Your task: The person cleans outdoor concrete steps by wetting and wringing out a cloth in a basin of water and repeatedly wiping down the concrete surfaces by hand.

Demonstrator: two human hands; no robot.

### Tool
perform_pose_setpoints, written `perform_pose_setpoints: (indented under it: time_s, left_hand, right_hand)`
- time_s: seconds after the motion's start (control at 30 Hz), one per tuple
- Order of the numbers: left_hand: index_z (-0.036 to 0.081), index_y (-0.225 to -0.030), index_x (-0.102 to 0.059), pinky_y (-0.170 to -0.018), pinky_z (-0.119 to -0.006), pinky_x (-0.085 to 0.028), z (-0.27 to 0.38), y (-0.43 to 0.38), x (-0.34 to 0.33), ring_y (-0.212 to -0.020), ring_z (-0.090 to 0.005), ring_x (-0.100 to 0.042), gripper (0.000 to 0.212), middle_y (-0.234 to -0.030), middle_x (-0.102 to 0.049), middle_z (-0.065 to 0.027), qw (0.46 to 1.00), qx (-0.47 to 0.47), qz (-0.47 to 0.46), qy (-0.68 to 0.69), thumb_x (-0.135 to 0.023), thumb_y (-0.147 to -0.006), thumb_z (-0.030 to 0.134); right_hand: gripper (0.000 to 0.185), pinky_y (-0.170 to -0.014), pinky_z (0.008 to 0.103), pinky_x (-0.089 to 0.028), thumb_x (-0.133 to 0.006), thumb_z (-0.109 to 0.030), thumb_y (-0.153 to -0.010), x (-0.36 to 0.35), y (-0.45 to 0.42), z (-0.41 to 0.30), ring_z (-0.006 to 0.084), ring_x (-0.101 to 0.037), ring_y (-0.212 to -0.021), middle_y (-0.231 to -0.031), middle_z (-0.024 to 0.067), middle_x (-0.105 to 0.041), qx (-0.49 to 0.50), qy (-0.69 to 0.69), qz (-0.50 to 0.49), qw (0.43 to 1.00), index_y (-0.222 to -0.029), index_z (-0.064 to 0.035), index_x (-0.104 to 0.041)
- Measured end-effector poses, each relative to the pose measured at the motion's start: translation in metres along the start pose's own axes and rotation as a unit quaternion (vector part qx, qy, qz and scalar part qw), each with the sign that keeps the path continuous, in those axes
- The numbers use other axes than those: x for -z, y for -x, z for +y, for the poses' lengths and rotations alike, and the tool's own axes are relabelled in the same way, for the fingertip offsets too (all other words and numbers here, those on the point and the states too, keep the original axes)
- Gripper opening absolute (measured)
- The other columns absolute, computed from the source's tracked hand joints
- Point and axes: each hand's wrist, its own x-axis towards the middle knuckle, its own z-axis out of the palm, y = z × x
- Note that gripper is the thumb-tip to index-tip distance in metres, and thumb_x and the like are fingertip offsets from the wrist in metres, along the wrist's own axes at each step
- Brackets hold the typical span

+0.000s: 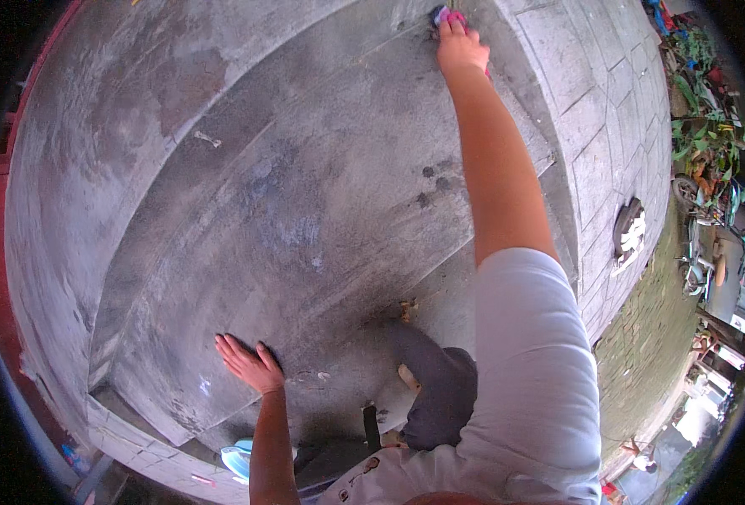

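My right hand (pixel 463 53) reaches to the far end of a grey concrete step (pixel 347 158). It presses a bunched pink cloth (pixel 453 17) with a dark patch against the surface, close to the corner by the side ledge. The fingers hide part of the cloth. My left hand (pixel 252 369) rests palm down on the near part of the same concrete, with the thumb spread from the fingers and nothing held. Dark spots (pixel 432 180) and pale bluish smears (pixel 300 230) mark the surface between the hands.
A small whitish scrap (pixel 207 139) lies by the upper step's edge. A light-blue plastic container (pixel 237 459) stands near my left forearm. Paving (pixel 590 132), a dark round object with white on it (pixel 630 235), plants (pixel 701 136), a motorbike (pixel 694 271) and a person (pixel 643 459) are at right.
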Motion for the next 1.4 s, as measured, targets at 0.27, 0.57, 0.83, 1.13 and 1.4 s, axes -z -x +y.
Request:
perform_pose_setpoints:
  time_s: [0.27, 0.57, 0.83, 1.13, 1.4]
  left_hand:
    - [0.003, -0.140, -0.019, -0.106, -0.049, -0.010, 0.004, -0.006, 0.008, -0.135, -0.0327, -0.013, 0.066, -0.146, -0.016, -0.0152, 1.000, 0.014, -0.004, 0.007, -0.034, -0.090, 0.043]
    - [0.003, -0.140, -0.019, -0.106, -0.048, -0.011, 0.003, -0.002, 0.004, -0.136, -0.0304, -0.012, 0.066, -0.147, -0.016, -0.0139, 0.999, 0.030, -0.017, -0.014, -0.038, -0.089, 0.041]
    - [0.003, -0.139, -0.020, -0.107, -0.048, -0.011, -0.013, 0.003, 0.002, -0.136, -0.0305, -0.014, 0.065, -0.146, -0.018, -0.0139, 1.000, 0.014, 0.010, -0.020, -0.037, -0.089, 0.042]
    - [0.004, -0.139, -0.021, -0.107, -0.048, -0.011, -0.007, -0.001, 0.008, -0.135, -0.0306, -0.015, 0.065, -0.146, -0.018, -0.0136, 1.000, 0.022, 0.004, -0.020, -0.038, -0.089, 0.040]
    - [0.004, -0.139, -0.021, -0.106, -0.048, -0.012, 0.001, 0.003, -0.001, -0.135, -0.0298, -0.015, 0.065, -0.146, -0.018, -0.0130, 1.000, 0.014, 0.006, -0.002, -0.041, -0.088, 0.039]
  right_hand:
    - [0.028, -0.076, 0.0413, -0.051, -0.047, -0.018, -0.085, 0.065, 0.142, 0.131, 0.0228, -0.052, -0.111, -0.121, 0.0034, -0.054, -0.039, 0.230, -0.324, 0.917, -0.109, -0.0147, -0.061]
    - [0.038, -0.081, 0.0428, -0.048, -0.045, -0.014, -0.082, 0.016, 0.049, 0.019, 0.0265, -0.048, -0.106, -0.120, 0.0026, -0.048, 0.142, -0.037, 0.135, 0.980, -0.119, -0.0222, -0.050]
    - [0.048, -0.085, 0.0466, -0.046, -0.039, -0.013, -0.087, 0.009, 0.142, 0.116, 0.0309, -0.045, -0.113, -0.142, -0.0017, -0.029, 0.033, 0.021, -0.100, 0.994, -0.133, -0.0242, -0.034]
    - [0.043, -0.082, 0.0377, -0.049, -0.048, -0.003, -0.077, 0.079, 0.215, 0.132, 0.0280, -0.049, -0.105, -0.121, 0.0053, -0.046, 0.048, -0.020, 0.009, 0.999, -0.117, -0.0191, -0.052]
    - [0.034, -0.086, 0.0380, -0.045, -0.051, -0.022, -0.083, 0.025, 0.135, 0.001, 0.0300, -0.053, -0.102, -0.116, 0.0115, -0.053, 0.211, -0.157, 0.033, 0.964, -0.117, -0.0225, -0.054]
